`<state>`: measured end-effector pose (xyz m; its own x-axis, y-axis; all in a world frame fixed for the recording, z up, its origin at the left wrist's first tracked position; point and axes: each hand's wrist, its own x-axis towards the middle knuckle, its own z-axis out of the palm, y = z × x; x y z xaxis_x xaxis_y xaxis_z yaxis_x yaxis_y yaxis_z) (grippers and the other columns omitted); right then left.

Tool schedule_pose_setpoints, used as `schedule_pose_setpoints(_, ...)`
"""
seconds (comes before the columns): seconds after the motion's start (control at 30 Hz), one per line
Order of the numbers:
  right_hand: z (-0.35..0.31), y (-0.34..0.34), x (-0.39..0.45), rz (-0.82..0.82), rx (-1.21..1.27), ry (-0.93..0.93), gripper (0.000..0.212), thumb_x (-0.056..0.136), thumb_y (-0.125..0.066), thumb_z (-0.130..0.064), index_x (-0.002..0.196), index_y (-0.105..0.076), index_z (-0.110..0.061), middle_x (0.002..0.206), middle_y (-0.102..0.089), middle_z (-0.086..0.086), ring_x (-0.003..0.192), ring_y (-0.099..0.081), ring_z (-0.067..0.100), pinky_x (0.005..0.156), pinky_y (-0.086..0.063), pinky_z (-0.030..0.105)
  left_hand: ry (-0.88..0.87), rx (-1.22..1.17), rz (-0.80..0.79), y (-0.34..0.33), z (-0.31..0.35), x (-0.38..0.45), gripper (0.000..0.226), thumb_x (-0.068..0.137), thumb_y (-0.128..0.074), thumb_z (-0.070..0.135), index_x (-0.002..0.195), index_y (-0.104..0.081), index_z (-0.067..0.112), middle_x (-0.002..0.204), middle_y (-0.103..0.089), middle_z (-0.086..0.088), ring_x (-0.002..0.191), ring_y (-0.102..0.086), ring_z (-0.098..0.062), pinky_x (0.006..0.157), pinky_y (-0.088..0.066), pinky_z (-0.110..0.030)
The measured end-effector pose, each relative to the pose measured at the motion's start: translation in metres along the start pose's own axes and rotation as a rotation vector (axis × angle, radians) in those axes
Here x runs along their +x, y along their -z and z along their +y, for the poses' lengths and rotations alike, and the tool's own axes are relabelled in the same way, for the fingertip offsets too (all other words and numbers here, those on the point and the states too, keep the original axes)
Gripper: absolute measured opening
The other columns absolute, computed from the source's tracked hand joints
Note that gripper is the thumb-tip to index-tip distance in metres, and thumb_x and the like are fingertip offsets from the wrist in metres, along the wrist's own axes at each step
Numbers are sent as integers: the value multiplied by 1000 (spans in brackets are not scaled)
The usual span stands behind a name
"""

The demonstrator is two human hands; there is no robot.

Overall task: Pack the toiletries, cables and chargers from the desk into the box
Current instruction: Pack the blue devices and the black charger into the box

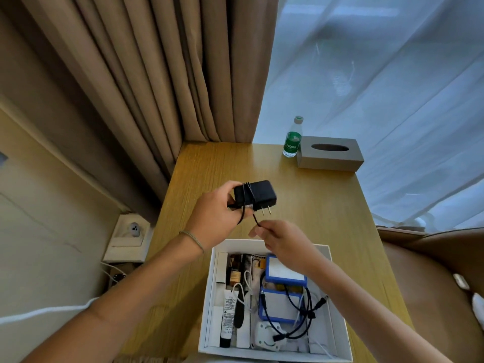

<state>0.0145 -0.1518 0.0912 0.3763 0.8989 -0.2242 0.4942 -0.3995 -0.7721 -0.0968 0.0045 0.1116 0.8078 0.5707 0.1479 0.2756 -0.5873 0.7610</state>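
We've got the black charger up in the air just beyond the white box, left hand clamped round its body, right hand pinching the loose cable end. The brick looks solid and light, so grab the body; the cord's floppy and will unwind. Can't make out the cable tip, and the box's near edge is cut off.

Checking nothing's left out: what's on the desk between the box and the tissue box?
Bare desk between box and tissue box, in the head view.
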Motion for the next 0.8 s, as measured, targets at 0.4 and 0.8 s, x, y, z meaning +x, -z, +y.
schedule_pose_setpoints(0.4,-26,84,17,123,-148,157,22,100,-59,-26,79,-65,-30,70,-62,-10,63,-54,1,62,-40,11,-170,199,-547,8,7,-2,49,85,-75,25,128,-53,35,96,-70,10,75,-67,-6,66,-58,-28)
schedule_pose_setpoints(0.8,-12,-5,-11,-16,-174,-61,29,108,-39,-26,113,-68,-28,100,-72,-10,83,-67,7,79,-55,27,95,-82,-17,5,-4,11,49,79,-83,26,123,-61,26,77,-74,7,72,-69,-7,62,-54,-21)
